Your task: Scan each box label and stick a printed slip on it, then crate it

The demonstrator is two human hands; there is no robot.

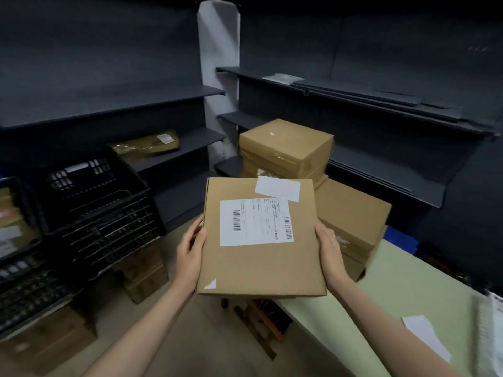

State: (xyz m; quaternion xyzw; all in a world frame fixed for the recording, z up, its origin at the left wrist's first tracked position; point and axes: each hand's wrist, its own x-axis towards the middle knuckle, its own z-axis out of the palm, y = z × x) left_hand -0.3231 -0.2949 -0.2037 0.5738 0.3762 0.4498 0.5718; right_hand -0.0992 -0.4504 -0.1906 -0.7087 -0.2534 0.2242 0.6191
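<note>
- Far left: a black plastic crate at the frame edge holds cardboard parcels; its contents are blurred.
- Left: a stack of black slatted crates, the topmost tilted, stands on brown cartons on the floor.
- Left background: dark shelving carries a flat brown parcel with a small white label.
- Left hand: fingers straight and together, palm pressed flat against the left side of the held box, thumb lying along the upper edge.
- Centre: the held box, flat brown cardboard, is carried in the air between both hands, above the floor and just left of the tabletop's near edge, top face toward the camera.
- On that top face: a white shipping label with two barcodes, and a smaller white printed slip stuck near the far edge, its lower edge overlapping the label's top right corner. A small white scrap sits at the near left corner.
- Right hand: fingers straight and together, palm pressed against the right side of the box.
- Behind the box: two larger brown cartons stand on the far end of the tabletop, a taped one stacked on top.
- Right: the pale green tabletop bears a loose white slip near the lower right corner.
- Right background: dark wall shelves.
</note>
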